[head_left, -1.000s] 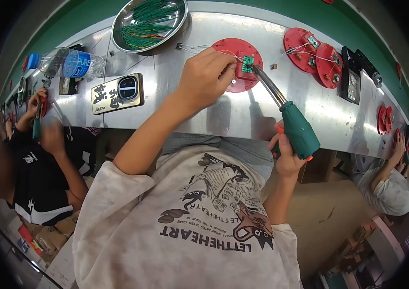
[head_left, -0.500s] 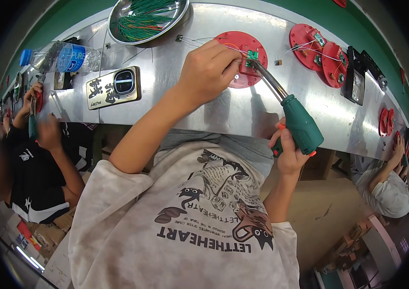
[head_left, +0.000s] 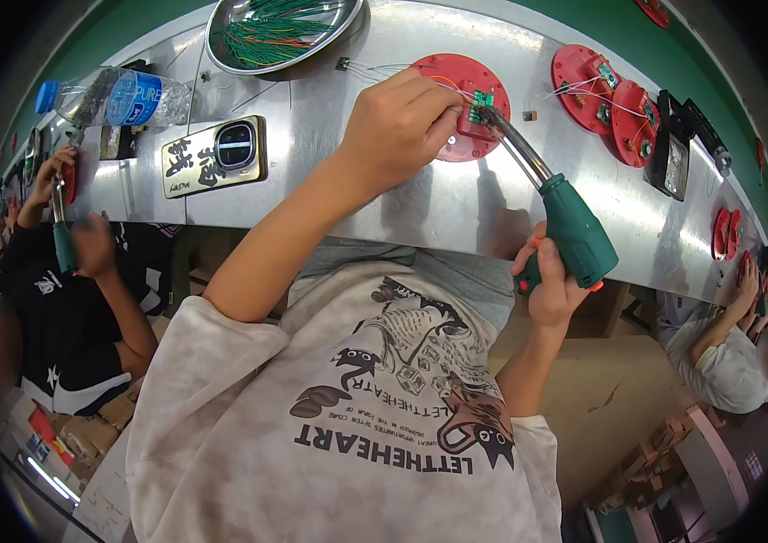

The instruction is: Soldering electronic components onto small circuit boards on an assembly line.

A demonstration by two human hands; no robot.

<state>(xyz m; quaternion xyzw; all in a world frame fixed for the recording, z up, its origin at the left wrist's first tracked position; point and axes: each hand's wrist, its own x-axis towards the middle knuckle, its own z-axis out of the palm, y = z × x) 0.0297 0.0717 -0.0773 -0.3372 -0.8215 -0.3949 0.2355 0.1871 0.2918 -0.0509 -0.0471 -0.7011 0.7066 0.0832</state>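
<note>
**Wiring Work Apparently Under Way**

The right hand [head_left: 554, 282] wraps around a green soldering gun [head_left: 578, 228], its metal tip at a green circuit board [head_left: 481, 101]. Beyond it, the left hand [head_left: 399, 122] is closed in a pinch, apparently on one of the thin wires [head_left: 376, 69]. The board sits on a flat, round red disc [head_left: 465, 69] on the table [head_left: 529, 59]; how many joints are done or left cannot be told. Off to the right, two wired discs [head_left: 570, 71] overlap.
</note>
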